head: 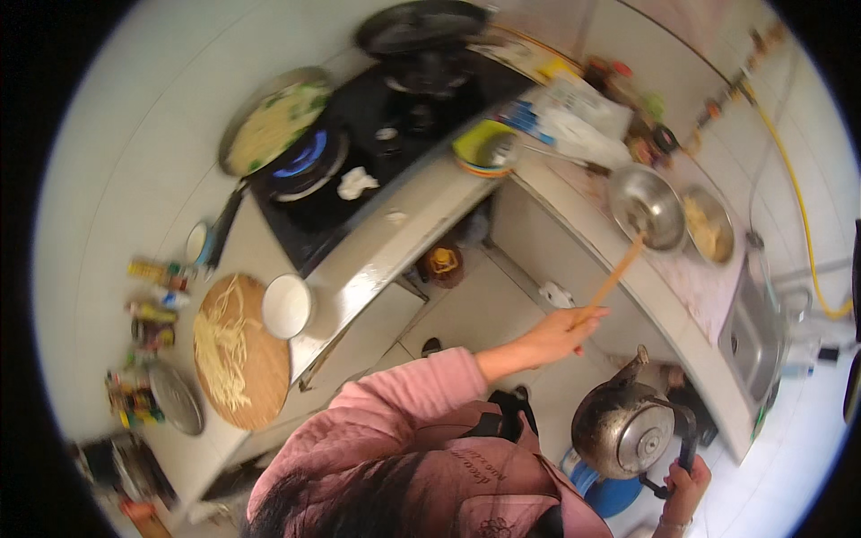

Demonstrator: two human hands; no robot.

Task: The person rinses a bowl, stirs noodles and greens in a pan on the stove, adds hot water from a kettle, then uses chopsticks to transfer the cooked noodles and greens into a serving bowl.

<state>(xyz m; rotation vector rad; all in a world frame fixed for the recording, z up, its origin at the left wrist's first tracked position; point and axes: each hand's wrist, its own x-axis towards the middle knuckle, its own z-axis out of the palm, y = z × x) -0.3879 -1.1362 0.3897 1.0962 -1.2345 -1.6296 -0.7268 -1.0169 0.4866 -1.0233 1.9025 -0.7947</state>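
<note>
My left hand (558, 336) grips light wooden chopsticks (613, 277), whose far ends reach the near rim of a steel bowl (647, 205). Beside that bowl stands a second metal bowl (706, 225) with pale yellowish food. With my right hand (687, 481), at lower right, I hold the black handle of a stained metal kettle (625, 430); its spout points towards the counter. At upper left a pan (279, 121) of pale noodles and greens sits by a lit blue flame. Flat noodles (222, 350) lie on a round wooden board (259, 376), beside a white bowl (288, 306).
A black wok (420, 30) stands at the back of the stove (383, 144). Stacked colourful bowls (481, 151) sit at the counter corner, near plastic bags. A sink (753, 336) is at right. Another person's hand (138, 511) appears at lower left, near a metal pot.
</note>
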